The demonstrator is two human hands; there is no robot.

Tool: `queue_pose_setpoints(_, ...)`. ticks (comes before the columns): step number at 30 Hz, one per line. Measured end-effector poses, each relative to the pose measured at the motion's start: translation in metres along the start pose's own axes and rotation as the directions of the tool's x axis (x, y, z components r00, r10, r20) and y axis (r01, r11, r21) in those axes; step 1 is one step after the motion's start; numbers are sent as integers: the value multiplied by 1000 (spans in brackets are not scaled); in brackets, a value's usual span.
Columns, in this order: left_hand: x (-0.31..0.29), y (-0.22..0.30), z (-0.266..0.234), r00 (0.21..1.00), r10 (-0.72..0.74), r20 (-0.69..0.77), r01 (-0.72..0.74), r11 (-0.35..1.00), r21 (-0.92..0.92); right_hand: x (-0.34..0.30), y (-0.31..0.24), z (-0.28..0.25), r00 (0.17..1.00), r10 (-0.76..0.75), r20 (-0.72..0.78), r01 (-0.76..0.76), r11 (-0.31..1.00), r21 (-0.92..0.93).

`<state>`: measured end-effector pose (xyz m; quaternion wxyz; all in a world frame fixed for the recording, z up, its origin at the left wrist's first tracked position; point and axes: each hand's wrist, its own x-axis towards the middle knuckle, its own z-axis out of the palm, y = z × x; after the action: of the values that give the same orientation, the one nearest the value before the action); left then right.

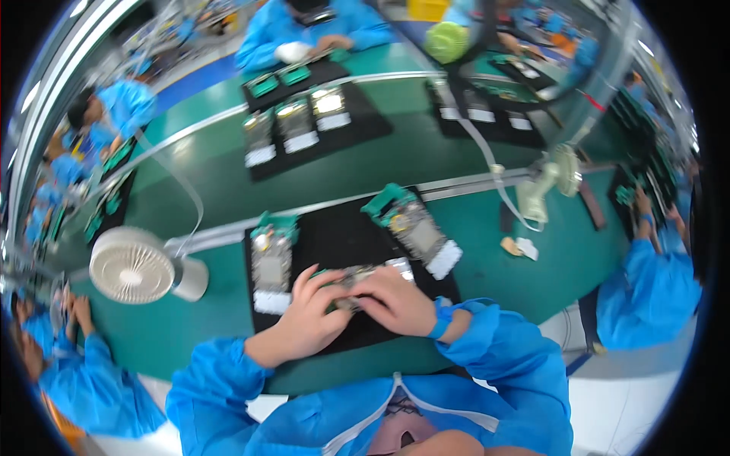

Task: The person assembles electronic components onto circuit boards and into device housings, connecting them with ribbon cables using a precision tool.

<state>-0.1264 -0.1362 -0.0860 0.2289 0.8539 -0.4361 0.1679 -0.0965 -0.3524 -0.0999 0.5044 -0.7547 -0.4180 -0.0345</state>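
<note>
Over a black mat (327, 232), both my hands close on a circuit board assembly (359, 275) with metallic parts, partly hidden by the fingers. My left hand (310, 315) grips its left side, fingers curled over the far edge and thumb near the middle. From the right, my right hand (397, 302), with a blue band on the wrist, pinches the same board. Beyond my left hand lies a board assembly with a green end and a white label (271, 266). A similar board (420, 234) rests tilted at the mat's right side.
A white fan (131, 266) stands at the left, and a pale green fan (563, 171) at the right with a cable. Paper scraps (526, 248) lie near it. Across a dark green belt (205, 175), boards sit on black mats (361, 129). Co-workers in blue work around.
</note>
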Motion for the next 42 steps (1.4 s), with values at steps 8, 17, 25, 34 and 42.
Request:
queue_pose_setpoints(8,-2,-1,7,999,-5,-35,4,999,-44,-6,-3,-11,980,-140,143,181,923,-339)
queue_pose_setpoints(17,-1,0,1,995,-68,-69,63,996,-65,-3,12,-1,997,-71,-18,69,990,-121)
queue_pose_setpoints(25,11,-2,5,995,-27,-94,19,996,-84,-3,11,-6,991,87,-107,-100,987,-124)
queue_pose_setpoints(34,-3,-6,3,996,48,-72,-52,997,-56,-2,4,-6,985,174,9,-173,983,-56)
queue_pose_setpoints(42,0,-6,0,1000,6,1,-6,998,-62,1,1,-5,982,186,26,-183,979,-93)
